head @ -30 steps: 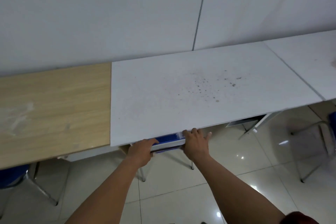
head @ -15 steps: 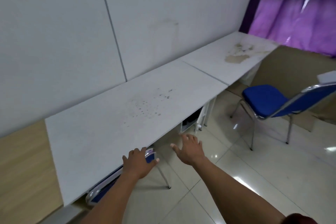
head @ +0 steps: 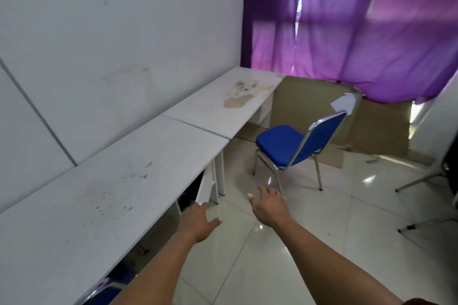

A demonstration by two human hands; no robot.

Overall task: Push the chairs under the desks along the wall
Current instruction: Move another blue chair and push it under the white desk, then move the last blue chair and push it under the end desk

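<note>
One chair (head: 295, 146) stands at one o'clock from the right hand (head: 269, 205); both it and the left hand (head: 198, 220) are spread, empty.

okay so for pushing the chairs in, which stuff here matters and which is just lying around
Matters: blue chair standing out on the floor; far white desk; near desk with a chair already under it.
Lying around: purple curtain; cardboard sheets; white paper.
</note>
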